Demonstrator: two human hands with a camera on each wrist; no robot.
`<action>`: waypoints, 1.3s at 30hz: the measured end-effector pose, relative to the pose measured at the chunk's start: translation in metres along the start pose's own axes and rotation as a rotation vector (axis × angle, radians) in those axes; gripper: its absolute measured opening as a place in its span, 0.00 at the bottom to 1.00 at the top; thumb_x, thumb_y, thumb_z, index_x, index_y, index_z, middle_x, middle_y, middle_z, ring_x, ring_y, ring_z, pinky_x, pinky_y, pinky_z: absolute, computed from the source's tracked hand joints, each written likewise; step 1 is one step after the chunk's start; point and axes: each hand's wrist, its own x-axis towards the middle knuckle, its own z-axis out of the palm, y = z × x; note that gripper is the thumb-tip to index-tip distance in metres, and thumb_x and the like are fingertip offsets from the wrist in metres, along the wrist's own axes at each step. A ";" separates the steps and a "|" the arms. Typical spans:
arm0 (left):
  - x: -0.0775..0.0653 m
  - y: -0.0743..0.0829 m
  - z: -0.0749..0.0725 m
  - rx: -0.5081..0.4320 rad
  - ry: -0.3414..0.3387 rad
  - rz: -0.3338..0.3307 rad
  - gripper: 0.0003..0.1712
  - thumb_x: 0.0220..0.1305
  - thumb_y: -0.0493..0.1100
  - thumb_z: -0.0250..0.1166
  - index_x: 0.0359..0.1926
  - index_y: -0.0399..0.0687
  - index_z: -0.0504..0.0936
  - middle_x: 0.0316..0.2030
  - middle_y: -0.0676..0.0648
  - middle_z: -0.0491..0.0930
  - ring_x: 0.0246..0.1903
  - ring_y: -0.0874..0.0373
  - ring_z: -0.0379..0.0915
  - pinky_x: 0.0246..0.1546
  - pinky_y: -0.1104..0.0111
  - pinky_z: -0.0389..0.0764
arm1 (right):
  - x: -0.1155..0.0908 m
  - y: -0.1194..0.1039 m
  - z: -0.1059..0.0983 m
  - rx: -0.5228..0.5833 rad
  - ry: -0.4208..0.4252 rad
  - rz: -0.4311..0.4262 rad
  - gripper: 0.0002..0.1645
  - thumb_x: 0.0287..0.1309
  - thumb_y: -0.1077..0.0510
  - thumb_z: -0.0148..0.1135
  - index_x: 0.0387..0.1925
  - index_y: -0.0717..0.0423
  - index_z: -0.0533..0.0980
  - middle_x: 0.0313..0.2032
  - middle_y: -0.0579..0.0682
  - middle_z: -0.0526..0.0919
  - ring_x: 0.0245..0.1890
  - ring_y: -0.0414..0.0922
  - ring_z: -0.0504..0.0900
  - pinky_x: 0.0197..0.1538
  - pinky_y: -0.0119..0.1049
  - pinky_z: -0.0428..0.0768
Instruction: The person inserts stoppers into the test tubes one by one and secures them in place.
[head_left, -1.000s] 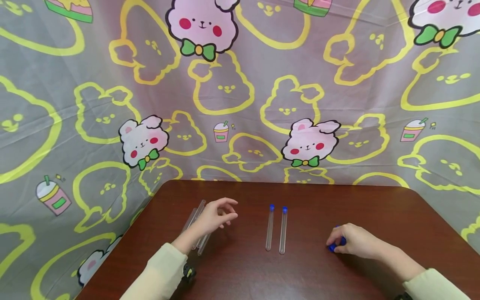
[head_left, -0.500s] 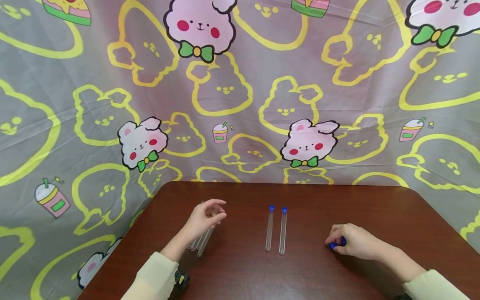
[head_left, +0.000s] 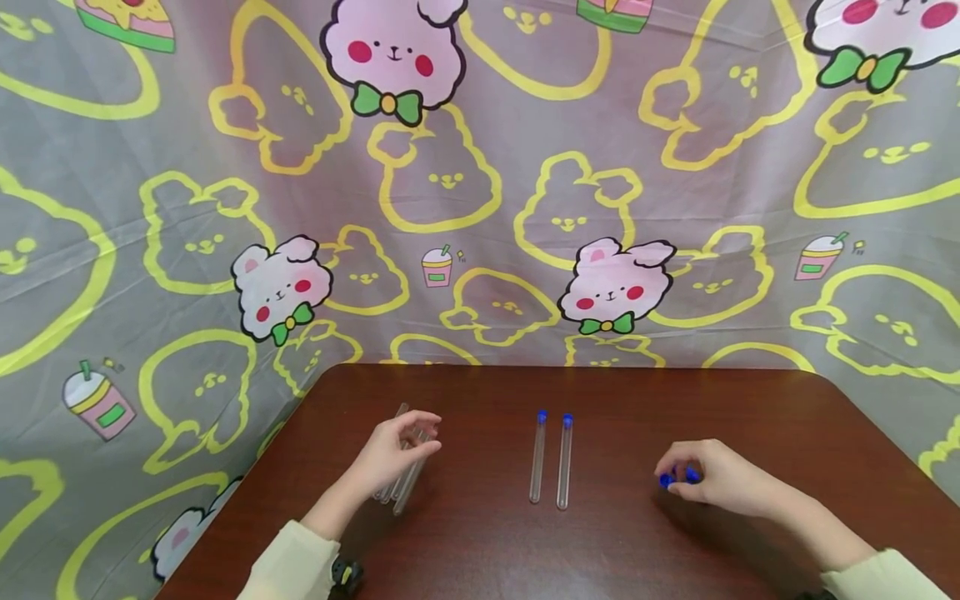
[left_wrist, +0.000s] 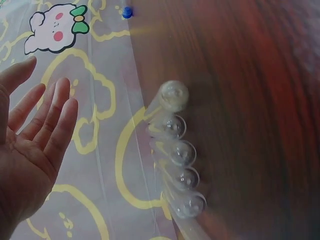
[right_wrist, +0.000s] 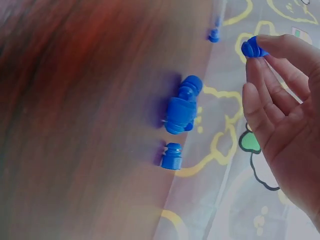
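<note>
My right hand [head_left: 716,477] pinches a blue stopper [right_wrist: 253,47] between thumb and fingertips, above the table at the right. Several more blue stoppers [right_wrist: 181,111] lie beneath it on the tabletop, partly hidden by the hand in the head view. Over on the left, my left hand [head_left: 386,454] hovers with loosely bent fingers and nothing in them. Under it lies a row of several clear test tubes [head_left: 408,486]; the left wrist view shows the rounded ends of these tubes [left_wrist: 183,153] side by side.
Two test tubes with blue stoppers, a left one [head_left: 537,462] and a right one [head_left: 565,467], lie parallel mid-table, between the hands. The dark brown wooden table [head_left: 480,550] meets a patterned cloth [head_left: 480,250] at its back and left.
My left hand has drifted left and slightly down, over the uncapped tubes. The right hand has lifted a little from the stoppers, now with one in its fingers.
</note>
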 end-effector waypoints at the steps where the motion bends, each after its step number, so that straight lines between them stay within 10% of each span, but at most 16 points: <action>1: -0.001 -0.001 0.000 0.009 -0.006 0.004 0.19 0.60 0.41 0.70 0.52 0.46 0.80 0.40 0.43 0.81 0.31 0.56 0.76 0.30 0.68 0.78 | -0.001 -0.002 -0.001 0.013 0.002 0.013 0.10 0.55 0.63 0.70 0.40 0.53 0.79 0.29 0.36 0.78 0.26 0.34 0.74 0.23 0.31 0.74; 18: 0.003 -0.005 -0.015 0.346 -0.058 0.107 0.21 0.57 0.42 0.72 0.52 0.46 0.81 0.41 0.48 0.82 0.31 0.63 0.74 0.27 0.69 0.76 | -0.005 -0.016 -0.007 0.116 0.090 -0.100 0.17 0.54 0.68 0.68 0.45 0.51 0.82 0.36 0.45 0.80 0.28 0.37 0.77 0.23 0.34 0.79; 39: 0.009 -0.025 -0.009 0.396 -0.176 -0.066 0.20 0.54 0.39 0.74 0.49 0.44 0.81 0.33 0.51 0.80 0.29 0.61 0.73 0.29 0.66 0.77 | -0.013 -0.025 -0.013 0.044 0.172 -0.045 0.17 0.51 0.69 0.70 0.40 0.48 0.80 0.33 0.42 0.83 0.31 0.38 0.81 0.31 0.30 0.77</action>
